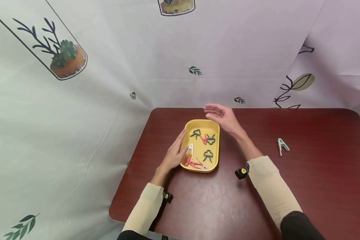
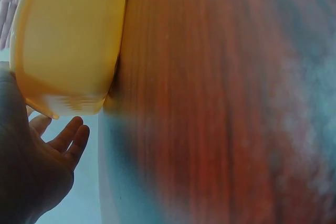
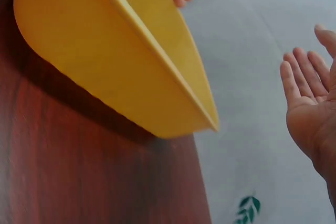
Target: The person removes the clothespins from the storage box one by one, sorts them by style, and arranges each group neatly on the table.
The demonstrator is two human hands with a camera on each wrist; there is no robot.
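Note:
A yellow tray [image 1: 199, 170] stands on the table and holds several small clips. Among them are dark green plant clips [image 1: 208, 155], pink clothespins [image 1: 193, 163] and a white clothespin [image 1: 190, 150]. My left hand [image 1: 173, 154] holds the tray's left side, thumb over the rim and fingers along the outside. In the left wrist view, some fingers [image 2: 71, 139] of that hand extend past the tray's end. Over the tray's far right corner hovers my right hand [image 1: 223, 117], fingers extended and nothing in them.
A pale green clothespin [image 1: 282, 146] lies by itself on the dark red table [image 1: 318, 186], right of the tray. White cloth [image 1: 114, 66] with printed plants hangs behind the table and along its left side.

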